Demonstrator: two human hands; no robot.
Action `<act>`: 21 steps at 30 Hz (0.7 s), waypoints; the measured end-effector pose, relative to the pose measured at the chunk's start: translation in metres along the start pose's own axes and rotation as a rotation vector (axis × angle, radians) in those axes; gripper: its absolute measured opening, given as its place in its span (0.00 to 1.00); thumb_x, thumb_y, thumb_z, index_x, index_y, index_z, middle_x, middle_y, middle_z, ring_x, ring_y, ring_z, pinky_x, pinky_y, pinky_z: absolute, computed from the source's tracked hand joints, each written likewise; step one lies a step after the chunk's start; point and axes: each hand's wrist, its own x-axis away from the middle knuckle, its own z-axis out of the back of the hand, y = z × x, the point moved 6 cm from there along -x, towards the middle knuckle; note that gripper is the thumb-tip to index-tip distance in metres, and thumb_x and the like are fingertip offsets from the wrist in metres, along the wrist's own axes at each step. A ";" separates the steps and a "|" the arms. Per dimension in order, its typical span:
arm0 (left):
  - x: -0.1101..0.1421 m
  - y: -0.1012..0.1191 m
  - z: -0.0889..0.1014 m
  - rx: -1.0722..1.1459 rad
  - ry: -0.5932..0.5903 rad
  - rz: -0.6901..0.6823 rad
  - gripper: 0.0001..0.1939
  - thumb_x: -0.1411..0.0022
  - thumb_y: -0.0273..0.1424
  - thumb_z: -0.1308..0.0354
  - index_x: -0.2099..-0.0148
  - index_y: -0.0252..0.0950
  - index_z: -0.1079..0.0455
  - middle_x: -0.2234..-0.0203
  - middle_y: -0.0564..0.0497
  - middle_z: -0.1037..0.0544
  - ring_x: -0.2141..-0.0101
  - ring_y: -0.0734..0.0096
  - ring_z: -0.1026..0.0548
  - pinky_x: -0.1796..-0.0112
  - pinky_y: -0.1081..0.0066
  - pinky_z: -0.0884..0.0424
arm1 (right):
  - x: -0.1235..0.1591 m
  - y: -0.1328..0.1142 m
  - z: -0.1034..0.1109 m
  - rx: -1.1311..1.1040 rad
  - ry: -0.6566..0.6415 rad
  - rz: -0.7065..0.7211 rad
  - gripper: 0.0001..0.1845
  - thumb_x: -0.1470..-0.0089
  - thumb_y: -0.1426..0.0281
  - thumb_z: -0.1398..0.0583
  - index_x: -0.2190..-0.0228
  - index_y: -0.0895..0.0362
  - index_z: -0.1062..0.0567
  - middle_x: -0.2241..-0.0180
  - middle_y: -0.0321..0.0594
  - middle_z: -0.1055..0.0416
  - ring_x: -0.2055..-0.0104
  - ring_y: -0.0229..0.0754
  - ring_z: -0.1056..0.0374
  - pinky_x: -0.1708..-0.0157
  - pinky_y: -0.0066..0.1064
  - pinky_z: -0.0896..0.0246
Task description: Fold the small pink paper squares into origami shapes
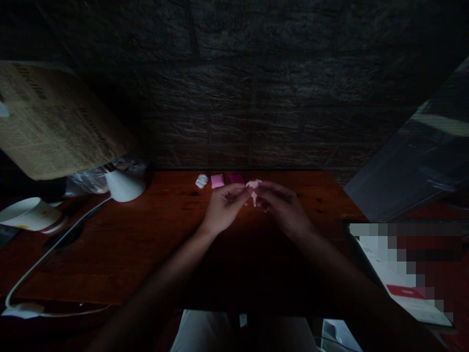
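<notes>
Head view: hands point(222, 207) pinch pink lump point(254, 187) inside table edges point(91, 298).

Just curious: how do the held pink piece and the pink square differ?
The held piece is irregular, narrowing toward its bottom; the pink square has straighter edges. The held piece is between the left hand and right hand; the pink square lies on the table. Both look pink.

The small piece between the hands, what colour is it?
The piece is pale pink, clearest in the head view.
</notes>
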 end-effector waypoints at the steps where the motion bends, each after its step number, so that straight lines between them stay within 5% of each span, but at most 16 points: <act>1: 0.000 0.000 0.000 0.003 0.006 -0.008 0.10 0.42 0.40 0.31 0.65 0.38 0.20 0.78 0.52 0.23 0.76 0.72 0.27 0.73 0.72 0.32 | 0.000 0.000 0.000 0.003 -0.007 0.002 0.18 0.57 0.58 0.27 0.65 0.53 0.17 0.76 0.34 0.23 0.74 0.37 0.31 0.74 0.30 0.41; 21: 0.000 0.005 0.000 -0.013 0.015 -0.013 0.07 0.42 0.36 0.32 0.67 0.39 0.20 0.81 0.54 0.27 0.78 0.74 0.32 0.75 0.71 0.38 | 0.001 0.000 0.001 0.056 -0.023 0.051 0.14 0.52 0.61 0.30 0.62 0.52 0.16 0.74 0.36 0.23 0.73 0.38 0.31 0.72 0.32 0.39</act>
